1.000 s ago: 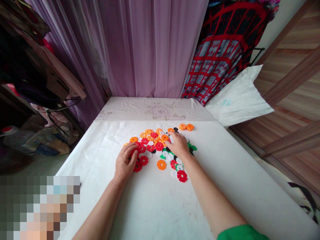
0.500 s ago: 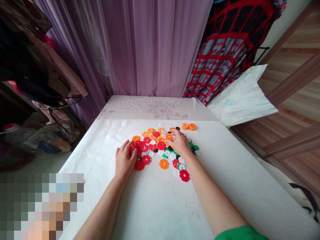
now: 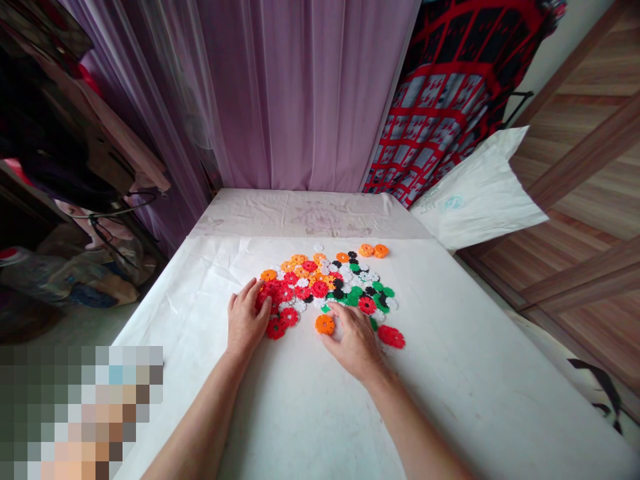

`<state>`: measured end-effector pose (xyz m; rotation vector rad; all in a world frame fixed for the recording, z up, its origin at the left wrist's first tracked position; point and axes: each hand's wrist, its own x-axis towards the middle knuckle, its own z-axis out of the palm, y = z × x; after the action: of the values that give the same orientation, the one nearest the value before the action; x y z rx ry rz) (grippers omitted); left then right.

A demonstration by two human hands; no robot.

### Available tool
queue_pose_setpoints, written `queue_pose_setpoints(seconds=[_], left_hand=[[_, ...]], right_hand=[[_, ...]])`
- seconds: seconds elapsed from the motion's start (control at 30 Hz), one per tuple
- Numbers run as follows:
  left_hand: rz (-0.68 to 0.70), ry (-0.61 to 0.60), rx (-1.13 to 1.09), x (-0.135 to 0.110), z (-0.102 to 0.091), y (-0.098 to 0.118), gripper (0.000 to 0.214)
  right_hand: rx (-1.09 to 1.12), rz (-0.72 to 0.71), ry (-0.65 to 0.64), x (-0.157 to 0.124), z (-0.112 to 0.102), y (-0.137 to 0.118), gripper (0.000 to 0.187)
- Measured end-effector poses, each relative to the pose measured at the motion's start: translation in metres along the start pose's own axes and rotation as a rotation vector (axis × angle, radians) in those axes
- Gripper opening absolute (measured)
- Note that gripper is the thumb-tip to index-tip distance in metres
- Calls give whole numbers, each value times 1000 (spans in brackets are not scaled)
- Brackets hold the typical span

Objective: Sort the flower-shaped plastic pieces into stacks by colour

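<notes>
Snowflake-shaped plastic discs in red, orange, white, green and black lie in a loose heap on a white-covered table. My left hand (image 3: 249,317) rests at the heap's left edge, fingers apart, its fingertips against the red discs (image 3: 273,293). Closer to me, my right hand (image 3: 355,337) is low over the table with thumb and forefinger spread around the right side of an orange disc (image 3: 325,325), which looks doubled. Green discs (image 3: 354,295) and a red disc (image 3: 367,305) lie just beyond its fingers. Two red discs (image 3: 391,337) overlap to its right.
Two orange pieces (image 3: 373,251) sit apart at the heap's far right. The table cover (image 3: 290,413) has creases at its left. Behind the table hangs a purple curtain (image 3: 300,93). A white bag (image 3: 480,193) stands at the right edge, near a wooden door (image 3: 595,160).
My right hand has come back towards me from the heap's far side to the front orange disc. An orange disc it was touching has left its spot. My left hand has stayed put.
</notes>
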<state>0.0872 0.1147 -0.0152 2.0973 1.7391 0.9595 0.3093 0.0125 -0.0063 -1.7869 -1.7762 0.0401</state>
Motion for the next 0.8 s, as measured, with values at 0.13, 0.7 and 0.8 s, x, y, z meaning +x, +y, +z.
queue_pose_setpoints(seconds=[0.13,0.7,0.8], left_hand=[[12,0,4,0,0,0,39],[28,-3,17,1,1,-2,39],[29,-5,18,1,1,-2,39]], right_hand=[[-18,16,-32,3,-1,-1,47],[-9,-21,-13,26,-7,11,22],[-23,-31,-31,51,-5,21,21]])
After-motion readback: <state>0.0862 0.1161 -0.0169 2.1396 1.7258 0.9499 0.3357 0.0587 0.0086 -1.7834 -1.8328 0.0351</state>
